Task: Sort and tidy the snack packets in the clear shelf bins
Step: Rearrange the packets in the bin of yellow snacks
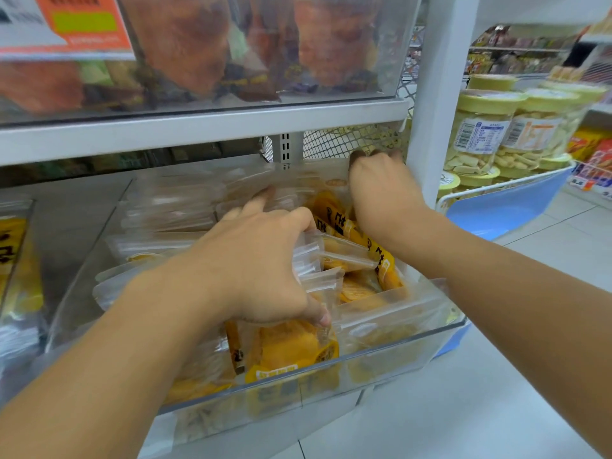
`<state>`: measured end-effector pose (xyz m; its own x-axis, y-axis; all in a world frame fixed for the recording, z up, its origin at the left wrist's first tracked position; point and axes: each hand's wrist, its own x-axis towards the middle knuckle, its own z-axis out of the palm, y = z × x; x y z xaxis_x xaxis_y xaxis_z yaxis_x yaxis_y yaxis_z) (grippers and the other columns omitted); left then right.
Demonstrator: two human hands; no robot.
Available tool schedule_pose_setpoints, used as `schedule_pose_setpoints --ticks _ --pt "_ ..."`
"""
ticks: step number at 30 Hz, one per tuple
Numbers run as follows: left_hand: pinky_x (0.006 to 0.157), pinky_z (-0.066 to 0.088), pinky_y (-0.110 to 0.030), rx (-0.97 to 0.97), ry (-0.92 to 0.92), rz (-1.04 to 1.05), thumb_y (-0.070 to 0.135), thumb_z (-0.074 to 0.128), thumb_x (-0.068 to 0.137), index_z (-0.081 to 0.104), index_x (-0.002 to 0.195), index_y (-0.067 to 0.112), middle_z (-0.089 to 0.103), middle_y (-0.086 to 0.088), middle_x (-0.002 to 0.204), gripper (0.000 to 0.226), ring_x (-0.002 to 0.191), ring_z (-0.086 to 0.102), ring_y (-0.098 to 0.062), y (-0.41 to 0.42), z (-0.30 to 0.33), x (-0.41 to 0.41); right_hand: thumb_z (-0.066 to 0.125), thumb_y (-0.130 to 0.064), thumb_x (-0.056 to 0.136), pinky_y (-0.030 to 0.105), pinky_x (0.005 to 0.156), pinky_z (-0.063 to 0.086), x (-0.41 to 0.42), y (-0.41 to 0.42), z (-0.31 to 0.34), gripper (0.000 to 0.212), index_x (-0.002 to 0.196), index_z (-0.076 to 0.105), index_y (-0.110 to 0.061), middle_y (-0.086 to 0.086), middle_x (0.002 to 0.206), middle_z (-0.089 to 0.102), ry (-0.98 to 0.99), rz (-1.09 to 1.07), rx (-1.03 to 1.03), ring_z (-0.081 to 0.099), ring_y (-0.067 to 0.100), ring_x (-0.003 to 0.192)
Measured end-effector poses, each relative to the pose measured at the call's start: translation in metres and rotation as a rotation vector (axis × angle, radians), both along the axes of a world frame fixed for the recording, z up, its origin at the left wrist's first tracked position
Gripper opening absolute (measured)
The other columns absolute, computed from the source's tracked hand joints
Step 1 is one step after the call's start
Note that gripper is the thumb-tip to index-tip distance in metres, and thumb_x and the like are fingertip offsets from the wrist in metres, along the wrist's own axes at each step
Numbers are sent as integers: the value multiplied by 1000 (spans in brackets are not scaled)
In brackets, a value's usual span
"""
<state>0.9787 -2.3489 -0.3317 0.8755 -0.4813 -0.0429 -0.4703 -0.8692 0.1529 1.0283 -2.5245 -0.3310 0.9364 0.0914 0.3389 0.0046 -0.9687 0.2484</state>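
A clear plastic bin (390, 352) on the lower shelf holds several yellow snack packets (291, 346) with clear tops, standing in rows. My left hand (261, 260) reaches into the middle of the bin, with its fingers and thumb closed around a bunch of packet tops. My right hand (381, 187) is at the bin's back right corner, fingers curled down onto a packet top (331, 183) there; the fingertips are blurred. More of the same packets (361, 240) lie tilted between the two hands.
An upper clear bin (231, 104) holds orange-brown packets. A white shelf post (437, 94) stands right of my right hand. Beyond it, yellow-lidded jars (480, 137) sit in a wire basket. A second bin with yellow packets (16, 266) is at the far left.
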Motion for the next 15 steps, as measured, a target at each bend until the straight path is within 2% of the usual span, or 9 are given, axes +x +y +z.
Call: schedule_pose_setpoints --ticks 3,6,8,10,12,15 --pt "115 28 -44 4 0 -1 84 75 48 37 129 47 44 7 148 97 150 12 -21 1 -1 0 61 7 82 35 68 38 2 -2 -3 24 93 48 -10 14 100 59 -6 4 203 61 37 99" --pt "115 27 -43 2 4 -1 84 75 48 36 131 48 43 8 148 98 150 12 -20 0 1 -1 65 6 81 35 63 39 1 -7 -3 31 77 40 -12 5 76 41 -59 -10 331 59 36 85" --pt "115 26 -43 -2 9 -1 83 76 49 36 133 47 44 9 147 99 150 11 -20 0 1 -1 61 6 81 35 62 37 -7 -10 0 34 69 34 -13 4 73 38 -41 -2 305 50 32 74" --pt "115 26 -43 -8 12 -4 82 76 48 37 133 47 45 10 146 100 150 12 -21 1 1 -1 56 -1 82 34 59 35 -20 -17 5 28 67 36 -12 4 69 40 -14 6 297 46 28 66" --pt "115 27 -43 -8 10 -8 83 75 48 37 133 47 46 11 145 100 150 13 -21 0 1 -1 58 -10 79 30 51 34 -36 -26 14 18 66 45 -11 6 65 44 41 15 314 47 27 59" --pt "116 26 -43 1 15 -8 84 75 48 36 134 48 45 12 146 100 150 13 -21 1 1 0 61 -16 76 35 48 42 -52 -37 24 22 59 48 -13 6 57 47 92 137 269 50 29 55"
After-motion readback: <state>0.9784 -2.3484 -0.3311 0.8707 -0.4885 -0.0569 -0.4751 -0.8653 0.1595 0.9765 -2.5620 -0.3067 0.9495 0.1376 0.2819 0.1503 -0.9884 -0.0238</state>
